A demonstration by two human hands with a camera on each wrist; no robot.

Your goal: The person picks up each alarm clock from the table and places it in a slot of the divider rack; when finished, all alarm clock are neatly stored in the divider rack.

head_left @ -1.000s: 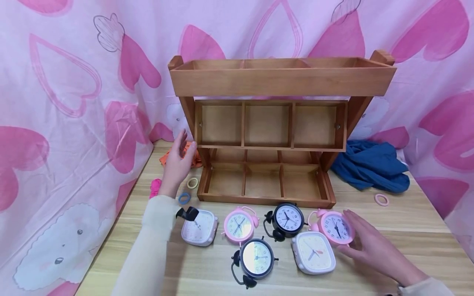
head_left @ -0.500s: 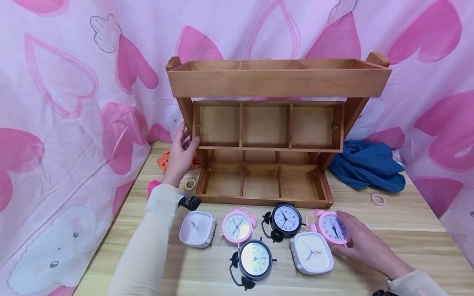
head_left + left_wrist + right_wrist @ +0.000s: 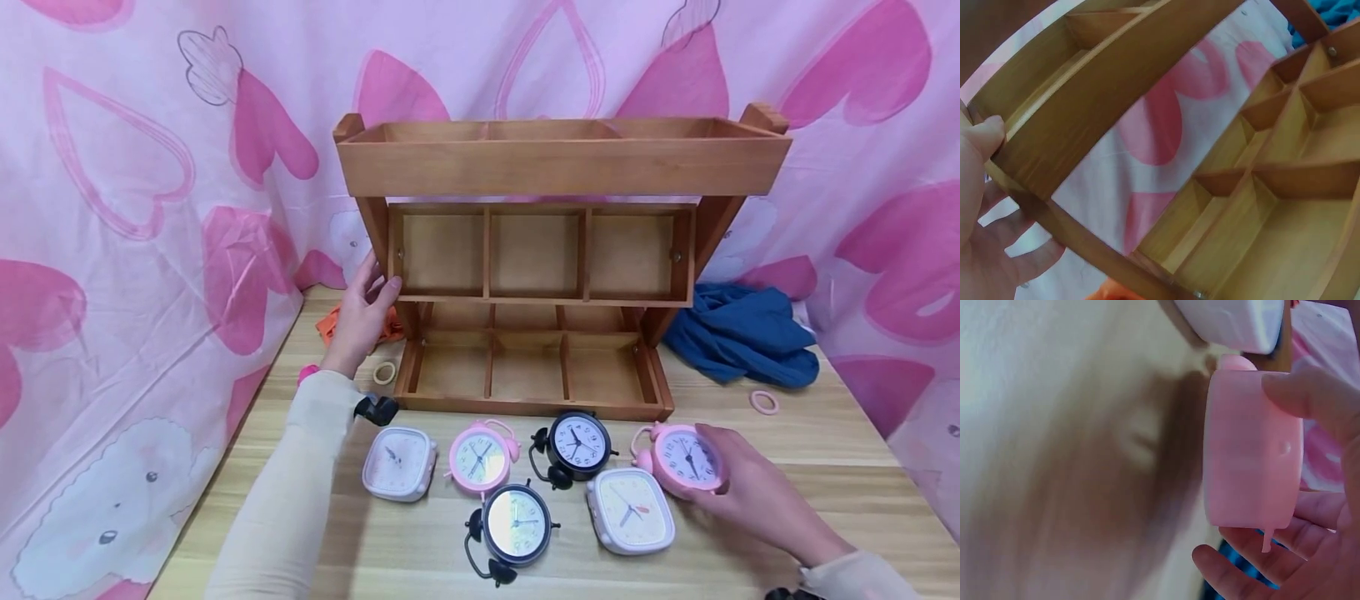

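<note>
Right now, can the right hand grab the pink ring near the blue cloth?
Probably not yet: the right hand grips a pink alarm clock. The pink ring lies uncovered beyond it, with nothing seen between, so the way looks free once that hand lets go.

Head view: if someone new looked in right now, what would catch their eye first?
Most likely the tiered wooden rack near the back of the table, with the left hand gripping its left side. Next, the pink twin-bell alarm clock in the right hand at front right, beside five other alarm clocks in front of the rack. The heart-print cloth behind everything also stands out.
</note>
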